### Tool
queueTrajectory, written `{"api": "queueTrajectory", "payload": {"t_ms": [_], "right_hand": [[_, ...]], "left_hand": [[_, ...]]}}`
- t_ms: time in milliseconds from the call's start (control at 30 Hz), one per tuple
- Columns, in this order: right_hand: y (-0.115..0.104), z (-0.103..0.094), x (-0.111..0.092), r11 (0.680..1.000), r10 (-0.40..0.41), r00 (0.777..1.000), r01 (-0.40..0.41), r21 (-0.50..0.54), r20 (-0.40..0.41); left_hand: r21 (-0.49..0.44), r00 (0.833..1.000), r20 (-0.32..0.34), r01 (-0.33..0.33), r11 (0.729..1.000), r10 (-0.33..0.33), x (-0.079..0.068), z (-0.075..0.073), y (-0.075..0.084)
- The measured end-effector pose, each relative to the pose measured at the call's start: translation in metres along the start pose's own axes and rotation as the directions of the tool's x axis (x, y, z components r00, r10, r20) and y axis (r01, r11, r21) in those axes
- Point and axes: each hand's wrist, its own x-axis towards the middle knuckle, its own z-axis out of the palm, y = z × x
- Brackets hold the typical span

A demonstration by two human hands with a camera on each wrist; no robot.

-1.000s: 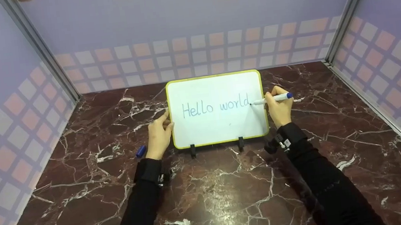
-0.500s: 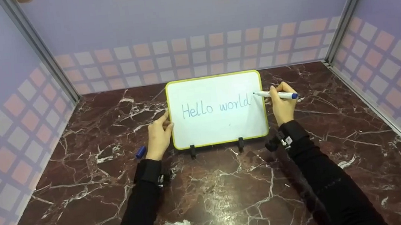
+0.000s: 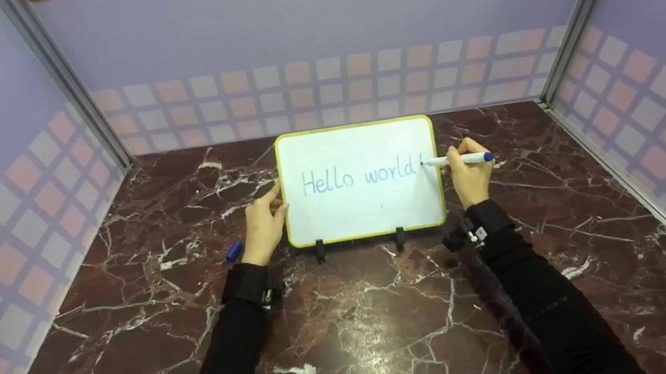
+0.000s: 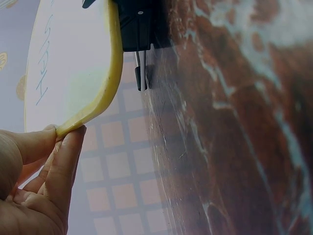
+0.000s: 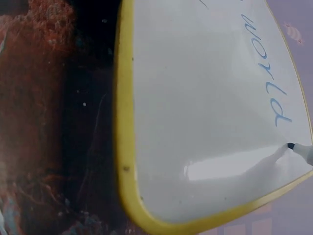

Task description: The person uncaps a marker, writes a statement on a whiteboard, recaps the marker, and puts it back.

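A small whiteboard (image 3: pixel 361 215) with a yellow frame leans upright on a black stand (image 3: pixel 400 239). Blue handwriting (image 3: pixel 359 177) across its middle reads "Hello world", with a short upright stroke after the "d". My left hand (image 3: pixel 264 223) pinches the board's left edge; thumb and fingers (image 4: pixel 66 161) lie on either side of the yellow rim in the left wrist view. In my right hand (image 3: pixel 470 177) is a white marker (image 3: pixel 471 159) with a blue end, gripped like a pen. Its dark tip (image 5: pixel 291 146) is at the board surface, just past the "d".
A blue marker cap (image 3: pixel 234 252) lies on the dark red marbled table (image 3: pixel 355 322), left of my left hand. Purple walls with a checked band (image 3: pixel 322 91) enclose the back and both sides.
The marker first lifted away from the "d" to the upper right, then its tip came down a little, and a short upright stroke now shows there. My left hand stayed put.
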Motion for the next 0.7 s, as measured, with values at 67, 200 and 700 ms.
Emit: {"api": "queueTrajectory", "payload": {"t_ms": [67,200,700], "right_hand": [[-0.0014,-0.0009,-0.0007,1.0,-0.004,1.0,0.004,-0.018,0.003],[-0.0022,-0.0026,-0.0012,0.998,-0.012,1.0,0.013,-0.064,0.007],[0.0033,-0.0059,-0.0035,0.998,0.018,1.0,-0.019,0.058,0.016]], "left_hand": [[0.0,1.0,-0.003,-0.004,1.0,0.004,0.0004,-0.0001,0.0003],[0.01,1.0,-0.008,-0.017,1.0,0.017,0.0005,0.0,0.0004],[0.024,0.999,-0.038,-0.038,0.999,0.039,0.0008,0.0005,-0.0002]]}}
